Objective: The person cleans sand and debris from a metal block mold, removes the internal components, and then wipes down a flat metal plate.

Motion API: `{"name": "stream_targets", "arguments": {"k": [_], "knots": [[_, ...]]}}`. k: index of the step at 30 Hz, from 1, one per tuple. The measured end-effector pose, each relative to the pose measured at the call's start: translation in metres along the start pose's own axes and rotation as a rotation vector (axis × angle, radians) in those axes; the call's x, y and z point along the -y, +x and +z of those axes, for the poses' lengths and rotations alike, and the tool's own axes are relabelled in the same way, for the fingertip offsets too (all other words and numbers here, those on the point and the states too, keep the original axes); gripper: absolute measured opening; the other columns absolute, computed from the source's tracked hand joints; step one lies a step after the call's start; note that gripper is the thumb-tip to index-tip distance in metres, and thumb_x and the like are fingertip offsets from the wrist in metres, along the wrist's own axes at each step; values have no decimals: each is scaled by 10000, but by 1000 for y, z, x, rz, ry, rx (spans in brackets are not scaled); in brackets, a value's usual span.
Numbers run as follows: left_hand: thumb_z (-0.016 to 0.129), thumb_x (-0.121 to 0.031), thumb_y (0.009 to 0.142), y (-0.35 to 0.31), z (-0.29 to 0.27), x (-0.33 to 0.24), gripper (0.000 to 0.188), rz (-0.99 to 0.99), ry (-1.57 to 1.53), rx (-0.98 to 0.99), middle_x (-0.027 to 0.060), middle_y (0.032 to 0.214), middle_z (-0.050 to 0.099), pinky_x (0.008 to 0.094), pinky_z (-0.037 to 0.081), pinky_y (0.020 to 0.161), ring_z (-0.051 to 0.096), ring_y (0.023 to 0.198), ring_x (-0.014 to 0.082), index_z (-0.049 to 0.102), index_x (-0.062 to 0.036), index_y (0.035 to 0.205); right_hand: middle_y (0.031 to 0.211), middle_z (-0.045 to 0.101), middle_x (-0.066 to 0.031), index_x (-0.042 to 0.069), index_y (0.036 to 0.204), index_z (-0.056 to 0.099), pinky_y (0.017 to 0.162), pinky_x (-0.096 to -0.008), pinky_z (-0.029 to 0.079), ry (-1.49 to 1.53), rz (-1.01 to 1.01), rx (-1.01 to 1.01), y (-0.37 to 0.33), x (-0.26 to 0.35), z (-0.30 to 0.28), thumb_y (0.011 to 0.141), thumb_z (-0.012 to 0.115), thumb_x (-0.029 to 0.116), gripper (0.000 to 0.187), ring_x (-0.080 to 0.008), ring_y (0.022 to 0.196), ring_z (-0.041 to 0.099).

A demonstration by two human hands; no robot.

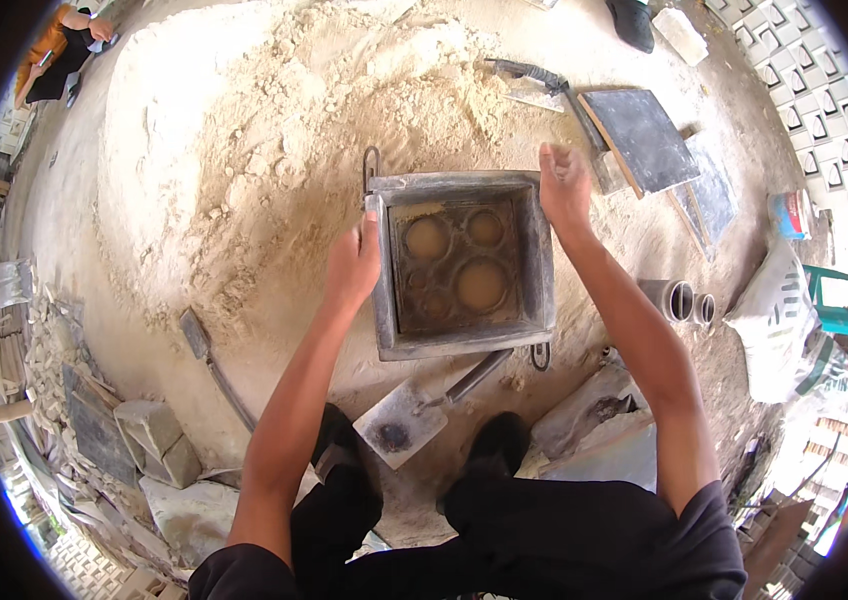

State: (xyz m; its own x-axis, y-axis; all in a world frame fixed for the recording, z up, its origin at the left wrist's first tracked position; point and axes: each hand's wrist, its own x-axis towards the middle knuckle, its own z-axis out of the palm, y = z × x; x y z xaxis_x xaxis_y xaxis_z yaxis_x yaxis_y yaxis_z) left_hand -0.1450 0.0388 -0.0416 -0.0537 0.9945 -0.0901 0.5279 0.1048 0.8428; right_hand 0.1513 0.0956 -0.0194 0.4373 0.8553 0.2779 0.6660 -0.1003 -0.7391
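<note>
A square wooden moulding box (464, 350), greyed with dust, is in front of me, its open side facing up. Round sand-coloured shapes of different sizes (482, 284) show inside it. My left hand (352, 265) grips the box's left wall, thumb on the rim and fingers hidden down the outer side. At the far right corner is my right hand (566, 185), curled into a slightly blurred fist against or just beside the wall; I see nothing in it. Metal loop handles stick out at the far left corner (371, 165) and the near right corner (541, 357).
A large heap of pale sand (294, 90) spreads beyond the box. A flat shovel (402, 425) lies between my feet, and a long-handled tool (214, 365) to the left. Dark boards (641, 138), metal cylinders (679, 300), a white sack (776, 320) and a green stool (834, 305) stand right.
</note>
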Motion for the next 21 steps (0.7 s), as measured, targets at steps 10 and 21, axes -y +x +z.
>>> {"name": "stream_targets", "arguments": {"k": [10, 21], "knots": [[418, -472, 1002, -22, 17, -2, 527, -130, -215, -105, 58, 670, 497, 349, 401, 632, 481, 675, 159, 567, 13, 858, 1205, 530, -290, -60, 1376, 339, 964, -445, 462, -670, -658, 918, -87, 17, -2, 788, 745, 308, 804, -408, 1086, 580], [500, -420, 992, -25, 15, 7, 462, -96, -340, -104, -28, 635, 387, 290, 305, 520, 345, 599, 69, 475, -37, 737, 1167, 501, -331, -7, 1481, 190, 1016, -534, 371, -702, -596, 1029, -105, 30, 6, 669, 784, 553, 1151, -456, 1104, 540]]}}
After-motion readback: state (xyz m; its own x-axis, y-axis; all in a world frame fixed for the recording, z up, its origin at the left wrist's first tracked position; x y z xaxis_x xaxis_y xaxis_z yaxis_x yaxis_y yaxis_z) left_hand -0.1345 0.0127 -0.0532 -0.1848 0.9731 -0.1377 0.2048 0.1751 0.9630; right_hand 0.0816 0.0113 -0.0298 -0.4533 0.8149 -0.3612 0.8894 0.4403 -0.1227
